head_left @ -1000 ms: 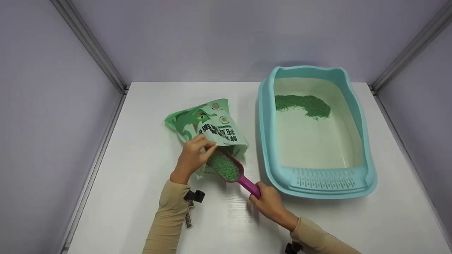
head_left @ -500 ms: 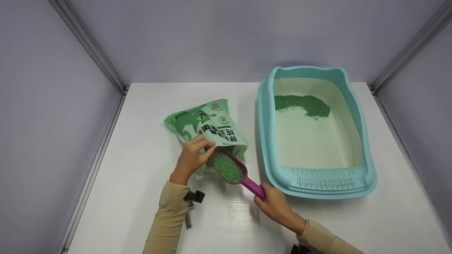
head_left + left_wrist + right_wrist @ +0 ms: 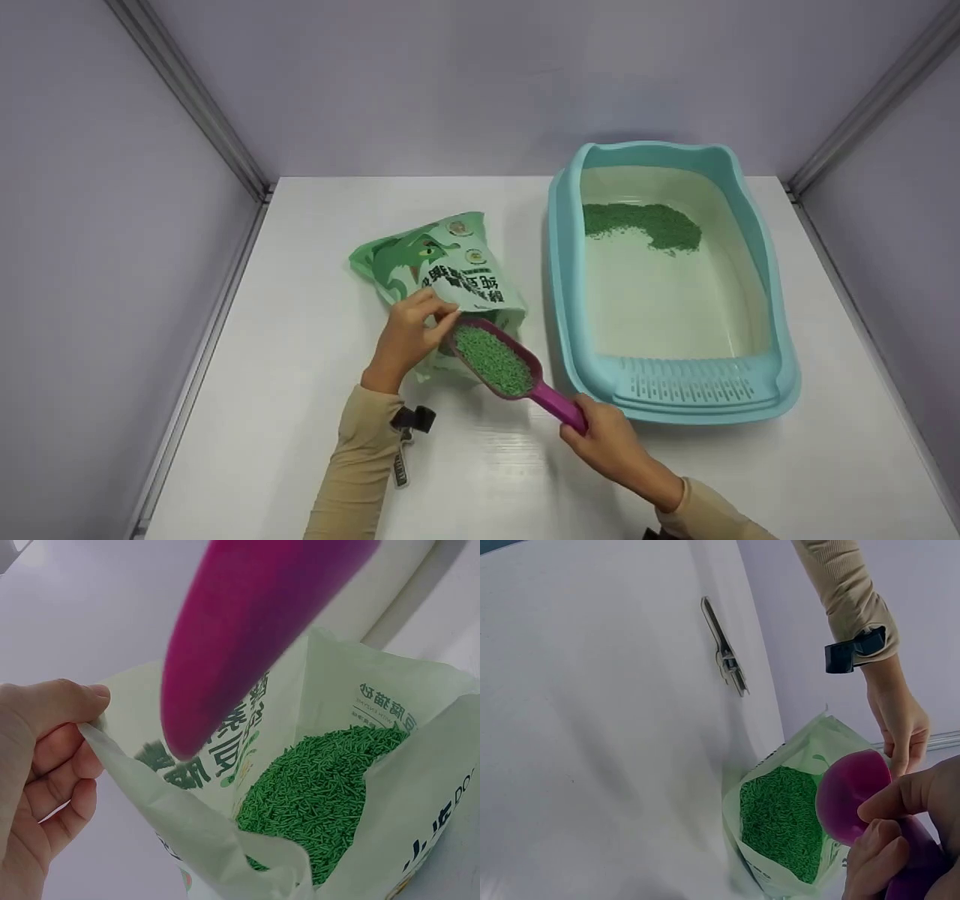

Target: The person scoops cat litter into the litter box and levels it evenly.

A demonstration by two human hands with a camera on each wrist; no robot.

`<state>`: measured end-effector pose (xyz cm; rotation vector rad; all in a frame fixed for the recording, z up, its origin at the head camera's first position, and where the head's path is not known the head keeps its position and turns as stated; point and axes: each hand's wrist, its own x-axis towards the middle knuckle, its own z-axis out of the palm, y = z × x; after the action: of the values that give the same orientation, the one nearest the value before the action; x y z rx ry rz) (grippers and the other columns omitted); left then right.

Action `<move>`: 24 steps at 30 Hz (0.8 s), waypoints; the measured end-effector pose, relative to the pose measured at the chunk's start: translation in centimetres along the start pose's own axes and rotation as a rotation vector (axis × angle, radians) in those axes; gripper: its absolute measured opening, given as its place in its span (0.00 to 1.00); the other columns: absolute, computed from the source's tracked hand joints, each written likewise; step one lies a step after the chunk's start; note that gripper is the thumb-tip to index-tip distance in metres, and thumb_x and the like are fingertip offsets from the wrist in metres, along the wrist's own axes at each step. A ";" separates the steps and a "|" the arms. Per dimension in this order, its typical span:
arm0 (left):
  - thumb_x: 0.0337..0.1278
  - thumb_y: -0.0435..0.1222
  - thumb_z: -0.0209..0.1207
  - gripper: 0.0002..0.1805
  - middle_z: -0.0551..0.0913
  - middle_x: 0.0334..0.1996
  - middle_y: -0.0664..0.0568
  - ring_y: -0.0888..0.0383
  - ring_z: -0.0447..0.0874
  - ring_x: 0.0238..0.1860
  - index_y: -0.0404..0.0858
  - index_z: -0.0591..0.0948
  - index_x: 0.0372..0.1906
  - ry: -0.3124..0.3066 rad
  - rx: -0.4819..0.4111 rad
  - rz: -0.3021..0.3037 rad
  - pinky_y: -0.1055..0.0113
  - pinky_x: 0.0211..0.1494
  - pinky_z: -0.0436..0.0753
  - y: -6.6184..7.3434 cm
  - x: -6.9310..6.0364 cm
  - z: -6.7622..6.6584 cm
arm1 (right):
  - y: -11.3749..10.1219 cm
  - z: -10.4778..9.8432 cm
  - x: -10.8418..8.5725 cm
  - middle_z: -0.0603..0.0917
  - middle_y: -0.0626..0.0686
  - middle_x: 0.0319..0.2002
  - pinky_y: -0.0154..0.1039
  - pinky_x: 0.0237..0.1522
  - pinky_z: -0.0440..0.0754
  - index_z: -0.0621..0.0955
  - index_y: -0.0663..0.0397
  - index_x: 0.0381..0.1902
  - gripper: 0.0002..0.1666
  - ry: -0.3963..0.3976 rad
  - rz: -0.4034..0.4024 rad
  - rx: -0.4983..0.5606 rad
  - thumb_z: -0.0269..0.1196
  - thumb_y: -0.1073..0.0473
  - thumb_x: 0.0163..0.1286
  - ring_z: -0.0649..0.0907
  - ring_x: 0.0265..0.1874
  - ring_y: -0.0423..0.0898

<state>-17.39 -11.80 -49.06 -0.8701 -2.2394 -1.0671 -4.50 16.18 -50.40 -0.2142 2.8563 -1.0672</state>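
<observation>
My left hand (image 3: 409, 330) pinches the upper edge of the green bag's (image 3: 465, 262) mouth between thumb and fingers; the left wrist view shows that grip at the rim, with green pellets (image 3: 315, 787) inside the bag (image 3: 337, 682). A magenta scoop (image 3: 534, 367), heaped with green pellets (image 3: 495, 361), is just outside the mouth, its tip close to my left fingers. Its handle is gripped by my right hand (image 3: 615, 442). In the right wrist view my right hand (image 3: 900, 817) holds the scoop (image 3: 847, 791) beside the open bag (image 3: 832, 739).
A blue litter box (image 3: 564, 300) stands on the right of the white table (image 3: 285, 300), with a patch of green pellets (image 3: 667, 225) at its far end. A small metal-looking tool (image 3: 724, 649) lies on the table near my left sleeve.
My right hand has drawn the scoop of pellets down and to the right, so more of it shows outside the bag. My left hand has stayed at the bag's edge.
</observation>
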 end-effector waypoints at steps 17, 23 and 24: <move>0.47 0.25 0.67 0.03 0.79 0.22 0.47 0.58 0.81 0.24 0.32 0.87 0.30 0.006 0.015 -0.013 0.70 0.29 0.82 0.1 0.0 0.0 | -0.8 -3.4 -0.2 0.66 0.44 0.16 0.25 0.18 0.60 0.76 0.57 0.29 0.04 -0.076 -0.001 -0.050 0.62 0.66 0.55 0.65 0.15 0.34; 0.48 0.25 0.67 0.02 0.79 0.22 0.46 0.57 0.81 0.24 0.32 0.86 0.29 -0.002 0.008 -0.017 0.69 0.29 0.83 0.1 0.1 0.0 | -0.9 -4.7 -0.1 0.66 0.44 0.16 0.25 0.18 0.59 0.76 0.58 0.30 0.05 -0.084 -0.009 -0.062 0.62 0.66 0.55 0.64 0.15 0.34; 0.49 0.25 0.67 0.02 0.79 0.23 0.46 0.57 0.81 0.25 0.32 0.86 0.29 -0.003 0.007 -0.016 0.68 0.28 0.83 0.1 0.1 -0.1 | -0.9 -4.9 -0.1 0.66 0.43 0.16 0.25 0.18 0.59 0.76 0.58 0.29 0.05 -0.085 -0.009 -0.060 0.62 0.66 0.55 0.64 0.15 0.34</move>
<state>-17.36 -11.76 -48.90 -0.8534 -2.2543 -1.0654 -4.92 18.72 -46.12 -0.2705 2.8165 -0.9515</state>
